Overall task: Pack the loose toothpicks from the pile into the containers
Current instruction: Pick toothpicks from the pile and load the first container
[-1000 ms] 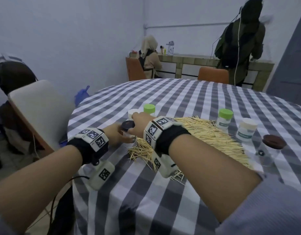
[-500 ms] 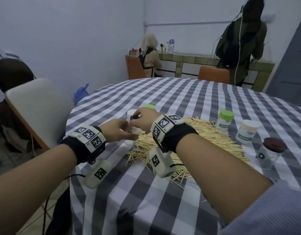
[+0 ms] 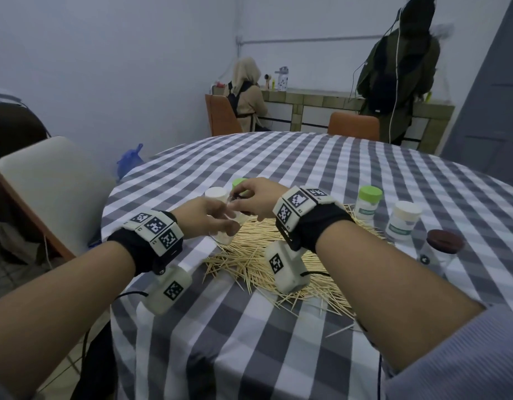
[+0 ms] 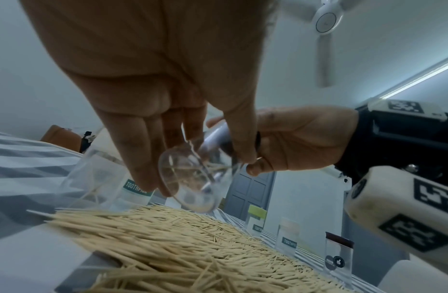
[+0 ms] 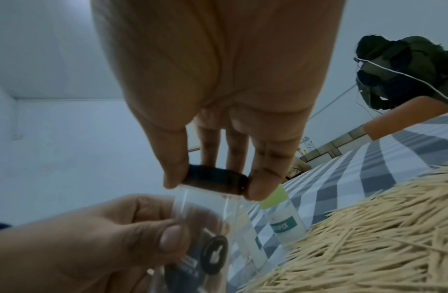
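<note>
A clear plastic container (image 3: 225,237) with a dark brown lid (image 5: 215,180) is held up, tilted, over the left end of the toothpick pile (image 3: 278,255). My left hand (image 3: 220,223) grips its body, fingers wrapped round the clear wall (image 4: 190,178). My right hand (image 3: 243,197) pinches the lid's rim between thumb and fingers (image 5: 260,186). A few toothpicks show inside the container (image 5: 217,218). The pile (image 4: 192,247) spreads to the right on the checked tablecloth (image 3: 249,356).
Behind my hands stand a white-lidded container (image 3: 217,194) and a green-lidded one (image 3: 238,183). To the right of the pile stand a green-lidded (image 3: 368,204), a white-lidded (image 3: 405,219) and a brown-lidded container (image 3: 443,251). A chair (image 3: 56,186) is at the left; two people are at the far counter.
Both hands have lifted the container off the table and carried it a little right, over the pile's edge. The right hand stays on the lid.
</note>
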